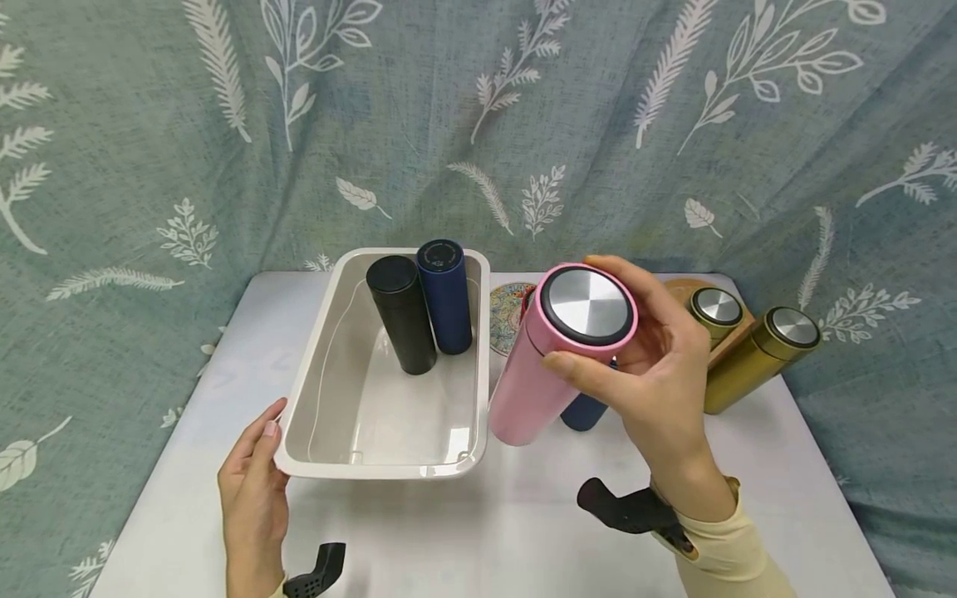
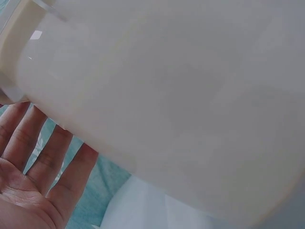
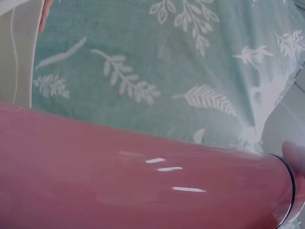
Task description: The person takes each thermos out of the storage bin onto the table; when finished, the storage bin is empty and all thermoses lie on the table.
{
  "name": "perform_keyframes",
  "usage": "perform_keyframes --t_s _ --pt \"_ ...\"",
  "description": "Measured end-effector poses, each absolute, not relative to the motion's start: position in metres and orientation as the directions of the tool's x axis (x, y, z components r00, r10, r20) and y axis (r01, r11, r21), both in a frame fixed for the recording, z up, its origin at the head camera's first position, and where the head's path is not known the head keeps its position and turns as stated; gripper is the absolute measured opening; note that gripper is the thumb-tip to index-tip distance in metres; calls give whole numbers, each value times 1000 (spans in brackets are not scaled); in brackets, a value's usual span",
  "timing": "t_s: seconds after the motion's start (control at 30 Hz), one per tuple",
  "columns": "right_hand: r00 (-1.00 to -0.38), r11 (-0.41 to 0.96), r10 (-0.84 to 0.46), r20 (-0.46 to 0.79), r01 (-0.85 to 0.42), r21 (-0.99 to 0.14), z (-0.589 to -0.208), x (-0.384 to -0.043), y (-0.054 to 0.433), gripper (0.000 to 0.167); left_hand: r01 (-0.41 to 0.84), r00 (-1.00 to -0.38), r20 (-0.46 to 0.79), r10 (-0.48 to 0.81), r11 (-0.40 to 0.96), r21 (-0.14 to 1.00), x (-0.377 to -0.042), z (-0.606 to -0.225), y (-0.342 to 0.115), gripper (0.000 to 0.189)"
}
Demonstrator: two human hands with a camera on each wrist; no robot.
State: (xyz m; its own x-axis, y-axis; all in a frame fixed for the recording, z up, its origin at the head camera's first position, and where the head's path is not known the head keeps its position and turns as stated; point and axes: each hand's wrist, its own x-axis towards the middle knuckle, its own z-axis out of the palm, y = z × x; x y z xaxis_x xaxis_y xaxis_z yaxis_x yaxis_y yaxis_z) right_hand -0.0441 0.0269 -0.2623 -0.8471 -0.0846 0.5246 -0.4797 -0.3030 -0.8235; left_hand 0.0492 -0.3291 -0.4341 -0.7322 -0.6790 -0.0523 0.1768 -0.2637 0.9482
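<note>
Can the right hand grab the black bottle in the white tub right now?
Probably not: the right hand is full, holding the pink bottle. Empty, it likely could: the white tub is open on top and nothing covers the black bottle.

- Head view: looks from above the near side of the white table (image 1: 538, 540), forward and down, far enough back to frame the whole tub (image 1: 381, 472); patterned cloth (image 1: 434, 100) fills the upper half.
- Left wrist view: very near the tub, whose surface fills most of the frame; left hand (image 2: 28, 186) at lower left.
- Right wrist view: close beside the pink bottle (image 3: 138, 176), across the lower half.
- All three share tub and cloth.
</note>
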Motion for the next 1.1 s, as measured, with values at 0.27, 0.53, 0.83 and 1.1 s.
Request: perform_keyframes --t_s 0.27,0.53,0.83,1.1 --pt "-854 -295 -92 512 -468 -833 -279 -43 43 75 182 -731 -54 -680 -272 945 50 -435 -329 33" --pt "-895 -215 -68 442 -419 -882 -300 -47 59 82 204 -730 -43 -682 -278 939 49 -436 -329 32" --pt "-890 -199 -41 455 -439 -876 -319 -50 81 83 214 -729 -47 -683 -292 932 49 -436 -328 31" --pt "-853 -249 13 523 -509 -824 -329 -53 108 78 208 -735 -52 -676 -298 932 47 -436 -328 32"
